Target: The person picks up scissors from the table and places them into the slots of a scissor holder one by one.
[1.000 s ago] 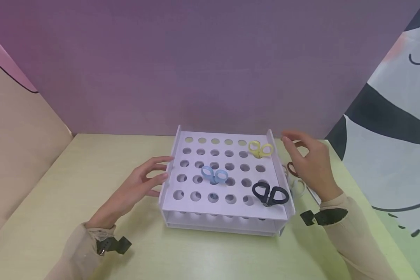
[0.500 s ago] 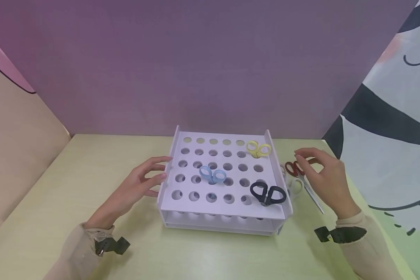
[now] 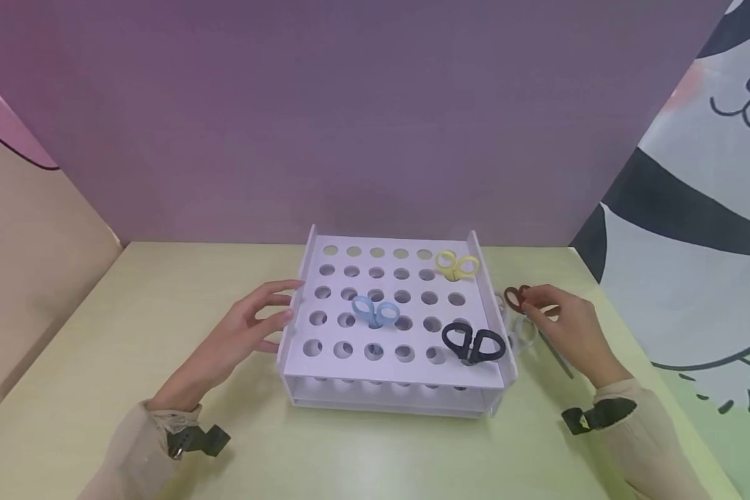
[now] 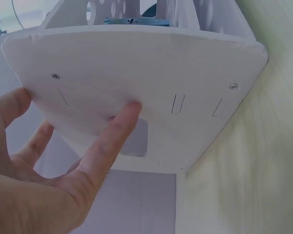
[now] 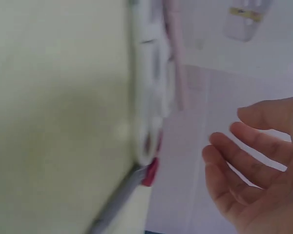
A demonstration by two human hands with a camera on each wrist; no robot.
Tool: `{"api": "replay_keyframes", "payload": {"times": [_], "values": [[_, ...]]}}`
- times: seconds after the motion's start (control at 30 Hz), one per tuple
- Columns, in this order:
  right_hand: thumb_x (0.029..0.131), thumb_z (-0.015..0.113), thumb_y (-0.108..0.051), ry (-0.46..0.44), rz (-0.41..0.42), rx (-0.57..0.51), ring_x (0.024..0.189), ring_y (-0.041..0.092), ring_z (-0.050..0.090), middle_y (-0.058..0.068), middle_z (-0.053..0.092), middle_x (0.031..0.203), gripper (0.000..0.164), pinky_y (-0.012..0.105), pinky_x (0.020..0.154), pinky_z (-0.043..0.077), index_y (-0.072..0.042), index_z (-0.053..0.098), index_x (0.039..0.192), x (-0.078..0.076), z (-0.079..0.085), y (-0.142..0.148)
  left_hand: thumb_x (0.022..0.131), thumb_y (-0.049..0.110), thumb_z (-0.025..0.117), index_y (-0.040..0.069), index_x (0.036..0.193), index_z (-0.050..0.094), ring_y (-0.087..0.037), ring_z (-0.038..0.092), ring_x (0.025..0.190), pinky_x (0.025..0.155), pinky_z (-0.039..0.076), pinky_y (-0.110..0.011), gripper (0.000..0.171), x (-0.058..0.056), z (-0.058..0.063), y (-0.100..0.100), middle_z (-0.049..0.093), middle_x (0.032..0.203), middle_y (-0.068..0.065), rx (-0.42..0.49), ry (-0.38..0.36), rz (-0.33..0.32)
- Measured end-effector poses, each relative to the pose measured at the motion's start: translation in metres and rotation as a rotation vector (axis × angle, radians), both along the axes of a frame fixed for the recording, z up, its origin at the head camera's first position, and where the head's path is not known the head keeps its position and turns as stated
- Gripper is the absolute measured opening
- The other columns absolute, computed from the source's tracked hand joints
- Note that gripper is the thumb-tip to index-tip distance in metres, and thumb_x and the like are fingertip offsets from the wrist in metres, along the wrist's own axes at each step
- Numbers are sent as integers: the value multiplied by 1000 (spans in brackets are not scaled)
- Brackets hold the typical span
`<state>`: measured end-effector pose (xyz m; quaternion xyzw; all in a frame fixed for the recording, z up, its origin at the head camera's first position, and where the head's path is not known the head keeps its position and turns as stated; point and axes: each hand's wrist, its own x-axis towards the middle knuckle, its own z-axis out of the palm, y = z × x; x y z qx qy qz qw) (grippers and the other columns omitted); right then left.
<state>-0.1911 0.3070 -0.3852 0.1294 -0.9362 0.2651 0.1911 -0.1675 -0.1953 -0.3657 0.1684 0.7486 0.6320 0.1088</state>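
Note:
A white rack with rows of round holes stands on the table. My left hand rests its spread fingertips and thumb against the left side panel. Blue-handled scissors stand in a middle hole. Yellow-handled scissors are at the back right, black-handled scissors at the front right. Right of the rack lie red-handled scissors, blade toward me. My right hand is just over their handles, and in the right wrist view its fingers are bent and apart, with nothing between them.
White-handled scissors lie on the table close against the rack's right side, beside the red pair. In the right wrist view a pinkish strip shows behind the white handle. A purple panel closes off the table's back.
My right hand has come down from beside the rack's back right corner, first rightward, then slightly left to the red scissors' handles. My left hand stays on the rack. The head view has shifted slightly.

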Motion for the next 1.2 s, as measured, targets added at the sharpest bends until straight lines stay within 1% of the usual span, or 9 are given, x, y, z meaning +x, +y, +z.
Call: {"api": "replay_keyframes", "payload": {"times": [0.07,0.13,0.3,0.57,0.7,0.83,0.97,1.07,1.2], "values": [[92,70,-8,-34,6,18,90,31,67,18,71,101,20,34,73,58,2,67,110,-1,-6,4,100,32,61,32,145,47,-34,61,115,80,60,-45,47,-2,0,0,45,142,-12,-13,-2,1],[92,71,-9,-85,13,34,94,37,66,22,69,103,22,49,76,56,4,66,109,-3,-11,8,100,33,61,33,145,47,-34,60,117,80,60,-44,47,-3,1,0,44,142,-12,-24,-6,3],[88,74,-12,-196,22,78,98,43,63,27,67,109,32,58,84,52,7,65,113,-6,-15,10,101,33,60,33,145,46,-35,59,118,80,60,-44,46,-3,0,-1,43,143,-12,-28,-4,5],[82,79,-11,-315,26,112,104,45,61,29,65,112,44,60,90,49,9,63,118,-5,-13,13,101,32,60,33,146,46,-35,56,121,80,60,-45,47,-3,0,-1,43,142,-12,-15,-2,11],[79,80,-8,-352,32,128,98,43,61,29,64,108,45,59,84,51,10,64,116,-1,-13,15,101,31,60,33,146,46,-36,56,121,80,61,-45,46,-1,-1,0,43,143,-13,-8,-6,6],[78,78,-1,-330,57,160,89,38,63,24,67,99,32,54,78,53,10,67,106,-1,-16,19,102,32,59,34,145,46,-36,57,120,80,60,-45,45,-1,-2,0,43,142,-12,-21,-4,4],[82,71,3,-341,74,201,78,26,60,11,68,85,11,43,69,51,1,69,93,-1,-14,26,102,33,58,35,145,46,-35,59,118,80,60,-45,45,-2,-1,1,44,142,-12,-26,0,-1],[83,68,3,-373,78,213,75,22,57,6,66,82,8,39,68,49,-4,69,88,0,-11,31,102,33,58,35,145,46,-34,59,118,80,60,-45,45,-2,-1,1,44,142,-12,-23,0,-5],[84,68,0,-419,58,195,78,22,58,7,67,85,6,40,70,50,-4,68,88,1,-4,34,102,32,59,33,146,46,-34,59,117,80,60,-45,46,-1,0,1,44,142,-12,-22,-1,-1]]}}
